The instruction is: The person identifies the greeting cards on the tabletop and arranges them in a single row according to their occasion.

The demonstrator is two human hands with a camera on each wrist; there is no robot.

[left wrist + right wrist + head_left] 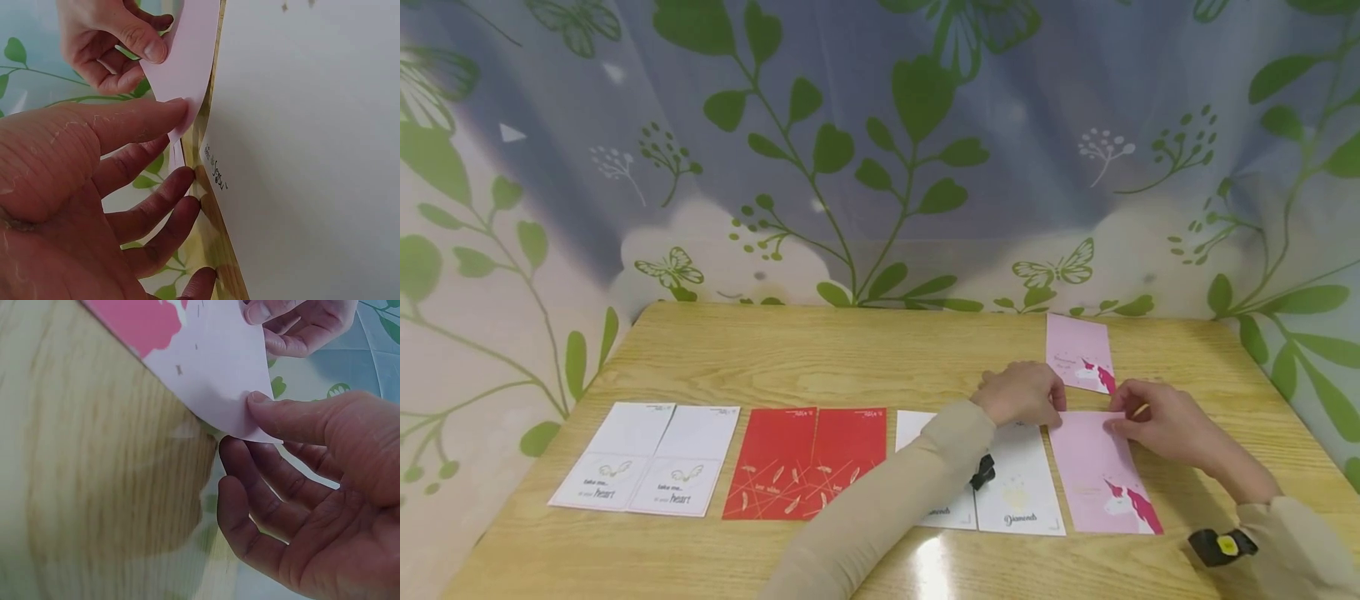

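A pink unicorn card (1093,458) lies at the right end of the row on the wooden table. My left hand (1022,393) pinches its far left corner; in the left wrist view the thumb presses on the pink face and that corner lifts in a curve. At the far right corner my right hand (1172,423) pinches the card between thumb and fingers, also seen bending up in the right wrist view. A second pink unicorn card (1078,346) lies just behind, towards the table's back edge. White "Diamonds" cards (1018,479) lie immediately left, partly under my left forearm.
Two red cards (778,454) lie side by side left of the middle. Further left are two white "heart" cards (677,458). A leaf-patterned curtain (865,208) hangs around the wooden table (820,350) at its back and sides.
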